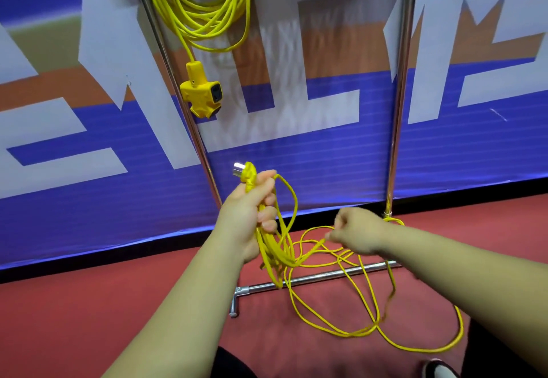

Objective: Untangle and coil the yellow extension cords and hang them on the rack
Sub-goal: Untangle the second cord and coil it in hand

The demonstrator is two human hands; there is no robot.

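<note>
Head view: left hand [249,214] closed round the gathered loops of the yellow cord [278,254], plug [247,173] uppermost. The right hand [358,235], just beside it, pinches the next strand. Uncoiled slack [376,326] lies on the floor [118,318], below and right, nearer the right hand.

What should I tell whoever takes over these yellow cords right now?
Left hand: grip closed around the plug end and a few loops of the second cord.
Right hand: pinching a strand of that cord.
Done: first cord hangs coiled on the rack.
Left: most of the second cord lies loose on the floor; finish coiling it and hang it.
</note>
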